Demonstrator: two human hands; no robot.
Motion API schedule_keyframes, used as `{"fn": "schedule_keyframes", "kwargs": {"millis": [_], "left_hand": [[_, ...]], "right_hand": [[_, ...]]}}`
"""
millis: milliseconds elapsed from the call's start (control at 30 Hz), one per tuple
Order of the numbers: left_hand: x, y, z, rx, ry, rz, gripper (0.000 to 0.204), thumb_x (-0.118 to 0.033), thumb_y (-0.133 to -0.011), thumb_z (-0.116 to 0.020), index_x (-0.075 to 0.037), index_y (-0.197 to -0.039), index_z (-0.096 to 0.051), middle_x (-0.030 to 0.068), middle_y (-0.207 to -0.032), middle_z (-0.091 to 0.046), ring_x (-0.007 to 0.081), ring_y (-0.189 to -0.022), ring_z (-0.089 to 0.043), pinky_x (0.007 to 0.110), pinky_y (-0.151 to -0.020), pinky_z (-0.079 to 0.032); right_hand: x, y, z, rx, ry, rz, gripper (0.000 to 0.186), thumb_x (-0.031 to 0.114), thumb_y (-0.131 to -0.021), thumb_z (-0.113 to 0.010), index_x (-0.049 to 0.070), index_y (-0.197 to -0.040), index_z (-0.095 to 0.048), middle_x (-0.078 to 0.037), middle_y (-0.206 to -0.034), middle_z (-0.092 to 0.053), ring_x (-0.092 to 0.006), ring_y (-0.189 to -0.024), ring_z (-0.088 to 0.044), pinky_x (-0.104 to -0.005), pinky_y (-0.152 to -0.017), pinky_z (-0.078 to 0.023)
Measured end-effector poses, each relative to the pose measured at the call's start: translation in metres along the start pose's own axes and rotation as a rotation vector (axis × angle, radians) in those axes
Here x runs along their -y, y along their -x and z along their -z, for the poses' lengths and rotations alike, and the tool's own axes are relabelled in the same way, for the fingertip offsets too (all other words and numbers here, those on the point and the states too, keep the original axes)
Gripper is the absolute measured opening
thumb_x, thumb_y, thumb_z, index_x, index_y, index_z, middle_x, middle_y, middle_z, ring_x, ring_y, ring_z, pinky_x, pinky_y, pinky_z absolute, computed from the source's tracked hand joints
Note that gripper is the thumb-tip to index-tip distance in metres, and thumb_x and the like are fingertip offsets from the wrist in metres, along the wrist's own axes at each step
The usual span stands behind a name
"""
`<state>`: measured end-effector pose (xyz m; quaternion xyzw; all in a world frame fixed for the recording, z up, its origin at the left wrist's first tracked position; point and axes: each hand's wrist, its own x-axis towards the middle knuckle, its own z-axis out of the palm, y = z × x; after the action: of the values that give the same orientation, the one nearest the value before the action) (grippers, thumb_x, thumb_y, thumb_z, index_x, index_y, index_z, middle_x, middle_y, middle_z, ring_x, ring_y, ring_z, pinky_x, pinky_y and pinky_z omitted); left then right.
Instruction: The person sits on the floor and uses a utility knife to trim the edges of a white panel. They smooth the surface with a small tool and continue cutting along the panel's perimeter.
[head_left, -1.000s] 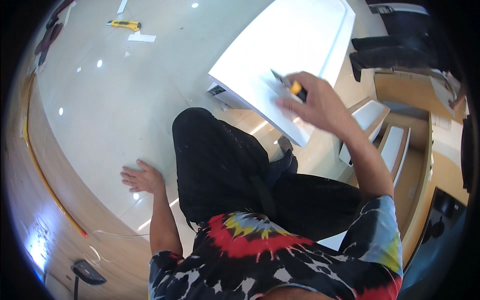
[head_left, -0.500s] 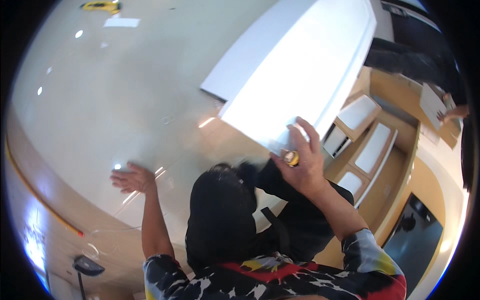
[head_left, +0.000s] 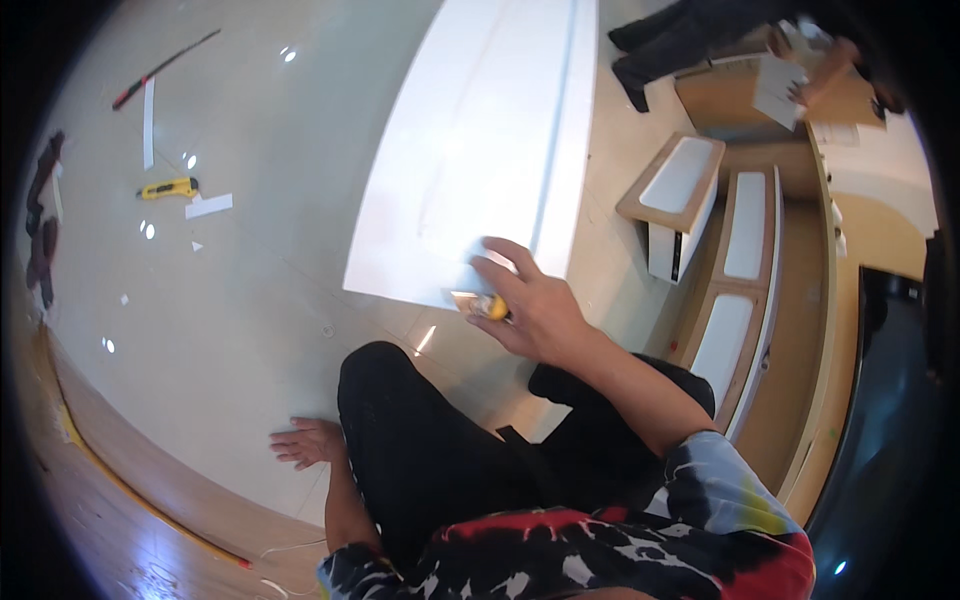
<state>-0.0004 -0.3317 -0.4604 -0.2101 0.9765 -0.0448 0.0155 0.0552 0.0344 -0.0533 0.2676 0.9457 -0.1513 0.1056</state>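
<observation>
My left hand [head_left: 305, 442] rests on the glossy tiled floor beside my left knee, fingers spread and nothing in it. Over the near end of a long white panel [head_left: 470, 150], my right hand [head_left: 540, 312] is closed round a small yellow tool [head_left: 489, 307] with a short, flat, shiny end. Blur hides the tool's exact kind. Its flat end points left, close to the panel's near edge; whether it touches the panel I cannot tell. The panel lies on the floor in front of my knees and runs away from me.
Left on the floor lie a yellow utility knife [head_left: 170, 188], white strips [head_left: 209, 206] and a thin red-handled tool [head_left: 160, 72]. A wooden cabinet with white-topped drawers [head_left: 745, 225] stands right. Another person's hand [head_left: 815, 85] holds a pale sheet at the far right.
The view has shifted, bringing more floor at the left into sight. The panel's grey side strip no longer shows. My right hand still grips the yellow tool; my left hand remains on the floor.
</observation>
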Motion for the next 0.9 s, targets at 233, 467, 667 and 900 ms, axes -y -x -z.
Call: {"fn": "schedule_keyframes", "kwargs": {"millis": [233, 467, 667, 900], "left_hand": [[0.004, -0.039, 0.004, 0.018, -0.190, -0.056, 0.081, -0.062, -0.103, -0.041, -0.009, -0.162, -0.028, 0.0211, -0.165, -0.032, 0.0477, -0.148, -0.035, 0.072, -0.105, -0.039], [-0.047, -0.113, 0.141, 1.105, 0.999, -0.185, 0.072, -0.030, -0.098, -0.061, 0.011, -0.151, -0.036, 0.0258, -0.153, -0.047, 0.0336, -0.141, -0.046, 0.043, -0.114, -0.040], [-0.183, 0.018, 0.348, 1.550, 1.449, -0.212, 0.074, -0.040, -0.107, -0.050, 0.001, -0.161, -0.019, 0.0236, -0.162, -0.034, 0.0360, -0.150, -0.034, 0.052, -0.121, -0.026], [-0.228, 0.019, 0.379, 1.696, 1.554, 0.011, 0.066, -0.032, -0.107, -0.046, 0.004, -0.158, -0.025, 0.0237, -0.164, -0.031, 0.0388, -0.152, -0.027, 0.059, -0.121, -0.021]], "right_hand": [[0.003, 0.000, -0.007, -0.125, -0.113, -0.010, 0.060, 0.030, -0.081, -0.085, 0.008, -0.131, -0.062, -0.012, -0.145, -0.051, -0.0311, -0.091, -0.073, -0.0425, -0.082, -0.060], [0.011, -0.001, -0.003, -0.094, -0.135, -0.074, 0.056, 0.033, -0.082, -0.083, 0.006, -0.127, -0.063, -0.012, -0.147, -0.049, -0.0332, -0.103, -0.071, -0.0436, -0.091, -0.058], [-0.011, 0.024, -0.028, -0.436, -0.438, -0.220, 0.044, 0.030, -0.088, -0.079, 0.002, -0.118, -0.067, -0.016, -0.134, -0.061, -0.0362, -0.107, -0.068, -0.0409, -0.097, -0.054], [-0.008, 0.067, -0.014, -0.537, -1.442, -0.770, 0.031, 0.026, -0.100, -0.060, 0.004, -0.122, -0.058, -0.010, -0.109, -0.060, -0.0251, -0.092, -0.063, -0.0426, -0.070, -0.059]]}}
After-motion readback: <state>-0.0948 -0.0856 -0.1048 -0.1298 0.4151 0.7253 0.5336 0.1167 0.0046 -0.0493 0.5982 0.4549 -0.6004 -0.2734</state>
